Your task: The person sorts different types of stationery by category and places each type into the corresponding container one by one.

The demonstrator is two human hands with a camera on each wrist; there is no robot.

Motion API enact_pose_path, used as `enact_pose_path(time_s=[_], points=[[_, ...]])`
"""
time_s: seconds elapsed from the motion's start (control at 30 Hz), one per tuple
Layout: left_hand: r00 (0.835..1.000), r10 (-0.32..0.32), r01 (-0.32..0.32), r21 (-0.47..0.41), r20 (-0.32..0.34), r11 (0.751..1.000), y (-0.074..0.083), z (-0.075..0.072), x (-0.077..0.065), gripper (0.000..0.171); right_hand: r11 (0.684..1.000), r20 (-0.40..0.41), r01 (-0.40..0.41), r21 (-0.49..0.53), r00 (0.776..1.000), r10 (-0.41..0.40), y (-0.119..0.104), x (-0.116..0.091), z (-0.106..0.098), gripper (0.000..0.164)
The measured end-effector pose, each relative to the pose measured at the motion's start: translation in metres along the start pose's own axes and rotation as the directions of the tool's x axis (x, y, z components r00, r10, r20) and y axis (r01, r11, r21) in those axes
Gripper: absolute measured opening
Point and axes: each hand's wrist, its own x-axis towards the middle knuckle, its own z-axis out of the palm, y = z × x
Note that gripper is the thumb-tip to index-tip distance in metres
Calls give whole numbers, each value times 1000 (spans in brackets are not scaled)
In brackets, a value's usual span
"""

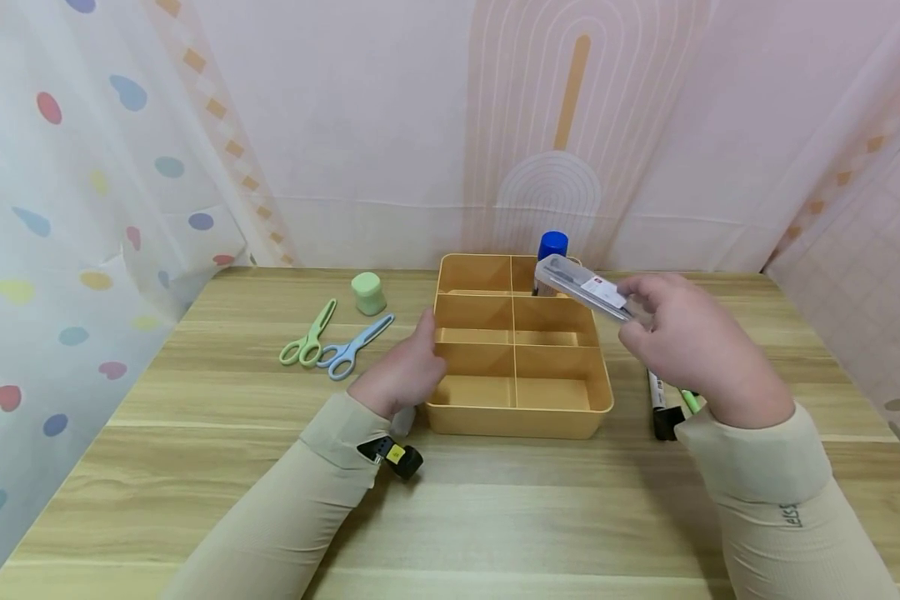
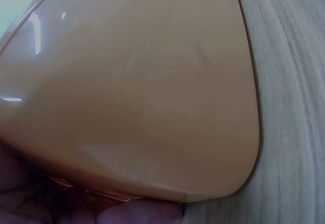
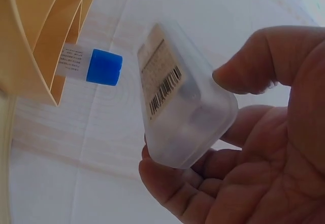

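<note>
My left hand [image 1: 405,367] grips the left wall of a tan divided organizer box [image 1: 517,422], its thumb side at the rim. In the left wrist view its fingers [image 2: 147,211] lie against the box's outer wall [image 2: 152,107]. Above and right of the back compartments, my right hand [image 1: 690,337] holds a translucent plastic case [image 1: 581,283] between thumb and fingers. A barcode label shows on the case [image 3: 188,112] in the right wrist view; its contents are blurred. A blue-capped glue stick [image 1: 552,244] stands in the back right compartment, partly behind the case.
Left of the box lie green scissors [image 1: 311,337] and blue scissors [image 1: 356,346], beside a small light green container [image 1: 368,293]. Right of it, a black-capped marker [image 1: 658,400] and a green pen-like item [image 1: 690,401] are partly under the right arm. A patterned curtain [image 1: 360,125] backs the table.
</note>
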Motion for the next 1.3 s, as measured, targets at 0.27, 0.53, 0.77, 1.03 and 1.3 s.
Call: enact_pose_path(time_s=[0.27, 0.53, 0.77, 1.03, 1.3], points=[[1000, 5, -5, -7, 1, 1000, 1, 0, 0, 87, 999, 40, 20, -46, 999, -18, -1, 0, 6, 48], [1000, 13, -13, -14, -3, 1000, 1, 0, 1, 85, 996, 86, 14, -84, 996, -6, -3, 5, 13, 46], [1000, 2, -2, -2, -9, 1000, 3, -1, 0, 83, 995, 101, 6, -98, 995, 4, -4, 7, 16, 45], [1000, 6, -6, 20, -15, 1000, 4, -1, -1, 85, 991, 98, 31, -127, 995, -19, -2, 9, 23, 45], [1000, 6, -6, 23, -21, 1000, 2, 0, 0, 84, 987, 97, 42, -156, 995, -27, -4, 12, 31, 42]])
